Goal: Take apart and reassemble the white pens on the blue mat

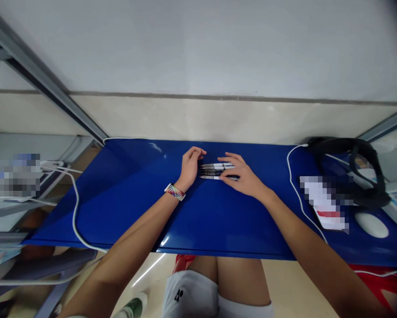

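Observation:
Several slim pens lie side by side in a row on the blue table, their points towards the left. My left hand stands on its edge by the pen points, fingers curved and gripping nothing. A colourful woven band circles that wrist. From the other side, my right hand straddles the row, fingers apart. Its thumb is at the nearest white pen, while its other fingers reach past the farthest one. The right ends of the pens are partly hidden under this hand.
On the table's right are a phone, a white mouse, a black headset-like strap and a white cable. Another cable hangs at the left. A wall stands behind, with metal posts beside.

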The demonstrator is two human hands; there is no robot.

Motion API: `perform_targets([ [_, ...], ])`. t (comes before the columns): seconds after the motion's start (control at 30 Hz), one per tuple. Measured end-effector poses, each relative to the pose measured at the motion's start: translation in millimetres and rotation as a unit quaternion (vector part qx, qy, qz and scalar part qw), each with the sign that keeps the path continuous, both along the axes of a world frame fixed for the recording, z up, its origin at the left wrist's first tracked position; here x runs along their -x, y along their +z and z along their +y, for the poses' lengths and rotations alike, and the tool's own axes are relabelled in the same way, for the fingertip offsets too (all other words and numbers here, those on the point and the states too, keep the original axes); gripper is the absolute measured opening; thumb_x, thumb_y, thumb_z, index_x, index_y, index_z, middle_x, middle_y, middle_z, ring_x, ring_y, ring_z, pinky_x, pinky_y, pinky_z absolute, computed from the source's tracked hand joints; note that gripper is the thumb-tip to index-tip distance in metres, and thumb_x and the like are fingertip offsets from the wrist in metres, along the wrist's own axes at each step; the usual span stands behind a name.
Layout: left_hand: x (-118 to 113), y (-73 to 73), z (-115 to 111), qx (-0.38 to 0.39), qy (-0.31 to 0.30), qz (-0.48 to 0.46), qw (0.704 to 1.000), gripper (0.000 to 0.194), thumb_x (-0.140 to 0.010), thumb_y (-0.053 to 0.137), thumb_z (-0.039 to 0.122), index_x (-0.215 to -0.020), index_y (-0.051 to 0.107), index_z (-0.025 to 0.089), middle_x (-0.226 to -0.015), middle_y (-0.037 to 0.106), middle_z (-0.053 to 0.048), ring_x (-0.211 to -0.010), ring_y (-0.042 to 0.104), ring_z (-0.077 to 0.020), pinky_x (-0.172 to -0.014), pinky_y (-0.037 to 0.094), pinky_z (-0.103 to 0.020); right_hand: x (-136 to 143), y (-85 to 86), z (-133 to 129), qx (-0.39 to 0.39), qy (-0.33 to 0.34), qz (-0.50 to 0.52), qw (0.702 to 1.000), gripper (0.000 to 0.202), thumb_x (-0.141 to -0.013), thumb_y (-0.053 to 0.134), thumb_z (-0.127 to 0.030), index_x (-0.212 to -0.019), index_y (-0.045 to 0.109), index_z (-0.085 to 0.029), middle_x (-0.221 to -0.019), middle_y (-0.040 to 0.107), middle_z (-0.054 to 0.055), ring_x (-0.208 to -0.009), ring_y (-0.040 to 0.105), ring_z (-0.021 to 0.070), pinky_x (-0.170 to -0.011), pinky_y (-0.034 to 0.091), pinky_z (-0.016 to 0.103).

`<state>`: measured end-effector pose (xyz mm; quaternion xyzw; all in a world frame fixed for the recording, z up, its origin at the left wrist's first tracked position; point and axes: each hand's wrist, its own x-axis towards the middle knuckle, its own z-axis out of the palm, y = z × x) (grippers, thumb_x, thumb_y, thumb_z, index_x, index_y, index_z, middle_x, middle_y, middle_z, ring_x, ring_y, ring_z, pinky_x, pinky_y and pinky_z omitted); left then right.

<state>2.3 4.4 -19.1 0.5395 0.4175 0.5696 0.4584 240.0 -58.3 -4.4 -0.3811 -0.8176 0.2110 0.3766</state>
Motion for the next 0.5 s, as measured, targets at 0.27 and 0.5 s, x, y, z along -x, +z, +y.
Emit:
perform_targets([
  [0.27, 0.9, 3.9, -1.9, 0.002, 0.001, -0.009, 1.0, 0.023, -0.101, 0.06, 0.033, -0.084, 0.071, 0.022, -0.101, 0.078, -0.006, -0.104, 0.072, -0.0218, -0.096, 0.058, -0.034, -4.4, 7.3, -1.9, -0.002, -0.003, -0.062, 0.998, 0.006, -0.092, 0.091, -0.03, -0.097, 0.089, -0.033, -0.16, 0.067, 0.005, -0.164, 0.042, 0.041, -0.132, 0.038, 0.071],
  [0.5, 1.5, 6.4, -2.9, 0.003, -0.006, -0.002, 1.0, 0.024, -0.101, 0.06, 0.032, -0.083, 0.072, 0.021, -0.098, 0.077, -0.006, -0.101, 0.071, -0.0217, -0.094, 0.057, -0.035, -9.2, 2.1, -0.2, 0.017, -0.006, -0.097, 0.995, 0.012, -0.084, 0.097, -0.028, -0.085, 0.086, -0.031, -0.164, 0.064, 0.005, -0.166, 0.037, 0.0443, -0.131, 0.035, 0.076],
])
